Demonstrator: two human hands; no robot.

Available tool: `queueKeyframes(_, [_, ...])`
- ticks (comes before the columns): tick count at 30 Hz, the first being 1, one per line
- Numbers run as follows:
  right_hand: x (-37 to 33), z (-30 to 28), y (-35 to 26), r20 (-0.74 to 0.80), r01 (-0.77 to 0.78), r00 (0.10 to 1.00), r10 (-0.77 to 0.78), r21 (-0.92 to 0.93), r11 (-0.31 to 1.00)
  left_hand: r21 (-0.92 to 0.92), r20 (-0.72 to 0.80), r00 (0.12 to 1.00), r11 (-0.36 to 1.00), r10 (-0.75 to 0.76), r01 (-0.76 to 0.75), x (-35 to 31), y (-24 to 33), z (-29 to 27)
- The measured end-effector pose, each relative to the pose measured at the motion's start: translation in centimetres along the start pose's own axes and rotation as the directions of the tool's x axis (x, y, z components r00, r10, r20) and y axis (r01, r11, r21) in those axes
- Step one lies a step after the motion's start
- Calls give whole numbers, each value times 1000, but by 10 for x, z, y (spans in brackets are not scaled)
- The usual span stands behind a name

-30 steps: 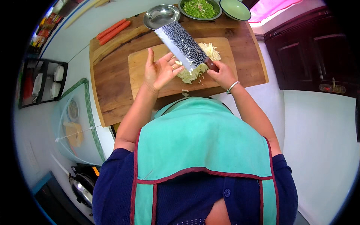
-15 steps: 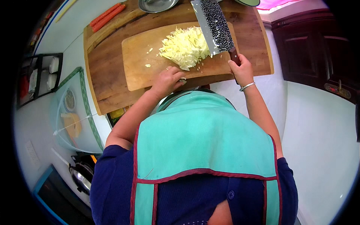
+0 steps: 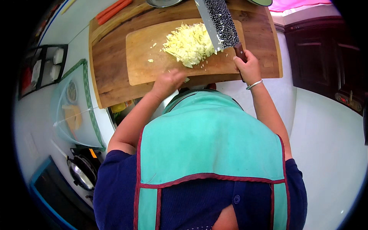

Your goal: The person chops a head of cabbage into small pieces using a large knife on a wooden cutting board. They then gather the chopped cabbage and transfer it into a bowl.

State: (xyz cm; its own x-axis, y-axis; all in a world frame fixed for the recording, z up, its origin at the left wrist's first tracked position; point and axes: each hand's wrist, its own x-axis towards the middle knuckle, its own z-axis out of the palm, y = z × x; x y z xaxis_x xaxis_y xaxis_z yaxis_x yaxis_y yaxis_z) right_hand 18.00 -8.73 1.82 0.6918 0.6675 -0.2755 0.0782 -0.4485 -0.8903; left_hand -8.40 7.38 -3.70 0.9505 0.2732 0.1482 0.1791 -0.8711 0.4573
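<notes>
I judge chopping paused: right hand (image 3: 250, 69) grips cleaver (image 3: 221, 26); left hand (image 3: 167, 82) half-curled, hold too blurred to tell; next calls for gathering shreds (image 3: 188, 45).

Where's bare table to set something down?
On the brown wooden table: left of the tan wooden board, below the orange carrots; also right of the board. Crowded: mid-board, with pale-yellow vegetable shreds beside the broad steel cleaver.
</notes>
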Motion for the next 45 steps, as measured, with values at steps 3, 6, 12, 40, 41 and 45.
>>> queueKeyframes(3, [4,0,-10,59,3,998,-6,42,999,47,146,988,998,-58,51,-19,9,29])
queueKeyframes(6, [9,4,-17,155,-1,988,-23,150,989,201,177,958,961,-224,187,-25,7,52])
queueKeyframes(12, [19,-4,-27,246,30,967,-67,154,988,160,65,947,940,-316,302,-31,8,62])
queueKeyframes(40, [-32,-3,12,-95,-211,951,293,493,844,146,333,817,830,471,-538,198,-17,-38])
queueKeyframes(41, [-34,-3,13,-108,-211,948,300,493,844,118,355,804,831,476,-544,202,-14,-40])
queueKeyframes(45, [-37,-4,15,-135,-202,942,306,498,843,-49,334,813,871,476,-490,206,-10,-40])
